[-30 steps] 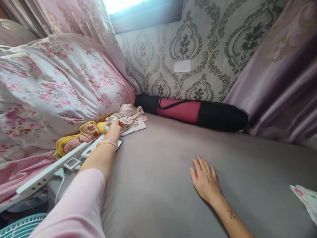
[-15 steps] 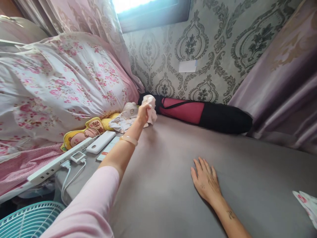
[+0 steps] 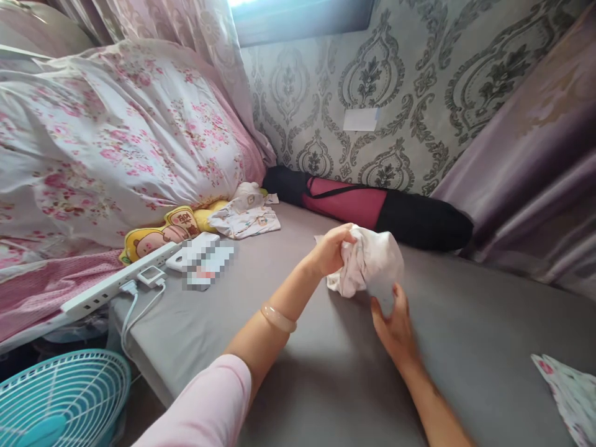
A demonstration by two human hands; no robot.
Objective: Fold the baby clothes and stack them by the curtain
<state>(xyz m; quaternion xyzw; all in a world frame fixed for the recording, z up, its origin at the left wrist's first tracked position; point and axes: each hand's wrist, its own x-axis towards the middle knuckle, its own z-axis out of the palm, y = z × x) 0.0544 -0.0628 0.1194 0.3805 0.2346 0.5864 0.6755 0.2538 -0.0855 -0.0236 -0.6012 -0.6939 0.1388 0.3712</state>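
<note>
A crumpled whitish-pink cloth (image 3: 375, 257), maybe a small garment, hangs bunched above the grey bed sheet (image 3: 316, 360). My left hand (image 3: 334, 248) is closed on its left side. At the cloth's lower right is my right hand (image 3: 395, 326), thumb and fingers apart around a hanging part of it; whether they touch it I cannot tell. Further back on the left lies another white printed cloth (image 3: 249, 218), beside a yellow plush toy (image 3: 161, 236).
At left are a white power strip (image 3: 116, 279) with plugged-in cables, a blurred white device (image 3: 207, 254) and a turquoise fan (image 3: 60, 397). A black and red long bag (image 3: 344, 202) lies along the wall. Floral fabric (image 3: 565, 391) lies at the right edge.
My left hand has brought the whitish-pink cloth from beside the printed cloth toward the middle, nearer me. My right hand has risen off the sheet to meet the cloth.
</note>
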